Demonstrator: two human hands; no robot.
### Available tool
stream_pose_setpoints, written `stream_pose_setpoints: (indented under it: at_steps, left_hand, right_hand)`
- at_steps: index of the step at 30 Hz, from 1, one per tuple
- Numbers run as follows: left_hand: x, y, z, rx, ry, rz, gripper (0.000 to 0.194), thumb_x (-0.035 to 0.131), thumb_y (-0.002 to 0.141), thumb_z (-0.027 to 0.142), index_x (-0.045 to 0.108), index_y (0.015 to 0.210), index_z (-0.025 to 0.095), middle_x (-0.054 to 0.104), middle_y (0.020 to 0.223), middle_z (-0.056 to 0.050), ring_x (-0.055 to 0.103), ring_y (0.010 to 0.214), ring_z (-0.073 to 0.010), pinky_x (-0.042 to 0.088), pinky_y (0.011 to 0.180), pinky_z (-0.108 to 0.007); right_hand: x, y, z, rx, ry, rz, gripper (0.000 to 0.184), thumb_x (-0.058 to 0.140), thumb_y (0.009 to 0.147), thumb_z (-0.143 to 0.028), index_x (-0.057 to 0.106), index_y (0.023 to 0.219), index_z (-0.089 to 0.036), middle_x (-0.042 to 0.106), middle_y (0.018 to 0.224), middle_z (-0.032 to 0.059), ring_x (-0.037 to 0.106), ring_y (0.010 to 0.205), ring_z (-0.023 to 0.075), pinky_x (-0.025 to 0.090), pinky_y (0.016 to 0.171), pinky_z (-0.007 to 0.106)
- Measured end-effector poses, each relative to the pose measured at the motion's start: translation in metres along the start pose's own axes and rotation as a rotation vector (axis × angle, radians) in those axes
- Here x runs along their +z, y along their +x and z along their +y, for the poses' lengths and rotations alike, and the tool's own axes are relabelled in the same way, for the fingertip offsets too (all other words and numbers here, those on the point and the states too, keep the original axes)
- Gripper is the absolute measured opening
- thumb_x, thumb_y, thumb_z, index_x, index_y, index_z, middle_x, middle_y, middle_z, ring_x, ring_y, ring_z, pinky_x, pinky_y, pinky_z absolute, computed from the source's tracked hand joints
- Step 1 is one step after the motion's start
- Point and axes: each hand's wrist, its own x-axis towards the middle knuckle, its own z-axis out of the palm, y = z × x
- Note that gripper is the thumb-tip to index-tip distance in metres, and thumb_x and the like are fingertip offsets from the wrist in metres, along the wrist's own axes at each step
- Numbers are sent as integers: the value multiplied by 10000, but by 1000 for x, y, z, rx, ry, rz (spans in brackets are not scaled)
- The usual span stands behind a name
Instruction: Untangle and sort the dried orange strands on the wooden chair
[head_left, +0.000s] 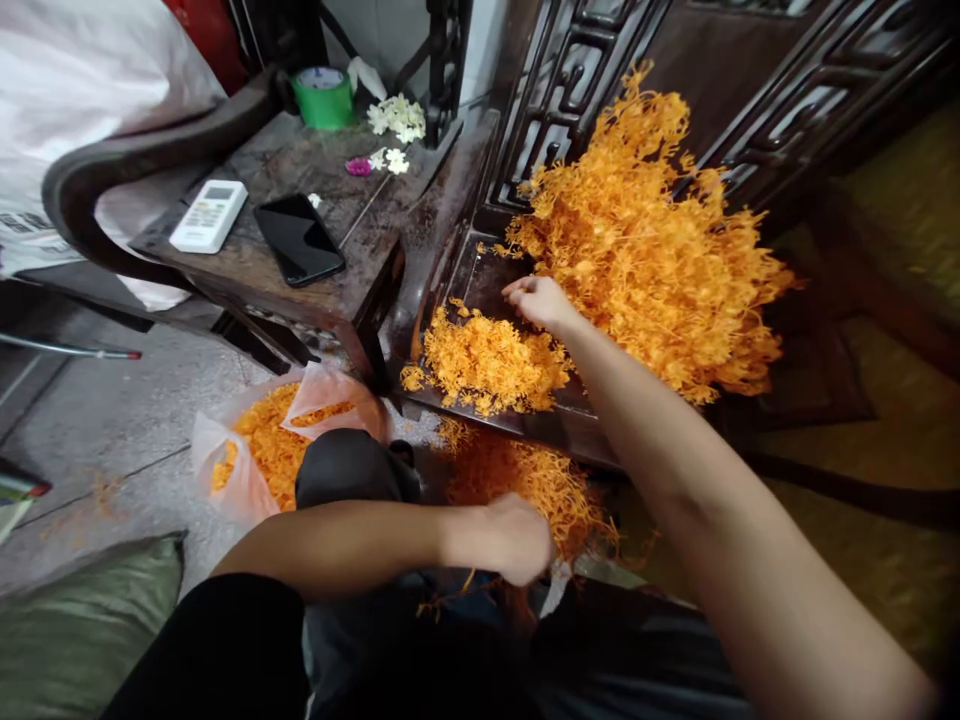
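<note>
Closed into a fist and a little blurred, my left hand (517, 540) is low over my lap. Thin orange stems (450, 600) trail out below it. My right hand (536, 302) reaches over the dark wooden seat (491, 275), fingers curled together; whatever they pinch is too small to see. Just below its fingertips lies a small pile of loose orange blossoms (495, 365). Beside that hand rises a big heap of orange flower sprays (652, 240), leaning against the carved backrest (577, 60). A heap of stripped-looking orange stems (559, 490) lies under the seat's front edge.
A pink plastic bag (247, 480) of orange pieces stands on the floor by my knee. The side table (247, 160) bears a phone (300, 240), a white remote (208, 217), green tape (324, 100) and white flowers (397, 118). A green cushion (90, 620) lies lower left.
</note>
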Motion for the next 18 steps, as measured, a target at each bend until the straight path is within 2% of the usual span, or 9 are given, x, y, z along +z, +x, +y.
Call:
stream_pose_setpoints:
  at_steps: [2,4,6,8,10,12,15,18]
  left_hand:
    - [4,2,-1,58,15,59,110,668,763,81,768,764,128,786,815,-102,662,634,-178,336,386,-271]
    - [6,4,-2,79,25,106,91,675,785,108,755,747,130,782,811,-93,616,582,-158,305,367,-268]
    - [5,6,-1,65,33,101,93,685,788,142,746,719,132,765,754,-85,567,524,-156,305,356,-270]
    - [3,8,0,62,44,90,101,687,766,121,734,677,134,725,653,-73,512,462,-144,321,361,-259]
    - [1,10,1,64,52,94,105,696,739,94,728,650,139,681,574,-58,469,418,-128,344,379,-244]
    - [-1,11,1,46,54,108,97,710,725,104,727,641,150,658,539,-48,447,399,-123,360,391,-239]
    - [0,11,0,29,35,112,85,706,729,122,734,655,153,677,560,-52,445,399,-121,355,388,-232]
    - [3,12,-4,24,50,227,81,717,709,115,735,642,158,689,563,-42,438,386,-110,318,358,-225]
  right_hand:
    - [10,12,7,10,-17,-70,208,723,838,-261,712,976,-106,714,791,87,604,691,162,495,722,313]
    - [20,20,13,18,-11,-125,328,732,867,-430,720,1004,-133,761,966,128,673,859,216,524,860,357]
    - [27,26,17,27,16,-174,500,647,892,-632,728,1073,-173,758,1168,142,684,1081,280,504,1009,411]
    - [31,32,17,34,63,-216,673,466,921,-769,718,1171,-197,715,1321,139,631,1262,310,461,1110,445]
    - [33,35,15,41,115,-258,811,270,945,-811,693,1251,-191,673,1400,147,574,1366,307,428,1163,464]
    - [34,36,13,61,182,-295,892,155,946,-815,675,1290,-177,639,1442,159,519,1433,297,373,1212,483]
    - [33,36,15,94,253,-314,916,142,935,-827,669,1303,-175,597,1489,162,441,1498,282,272,1268,488]
    - [31,35,19,88,259,-279,955,119,934,-831,658,1316,-142,565,1514,188,403,1521,287,237,1278,499]
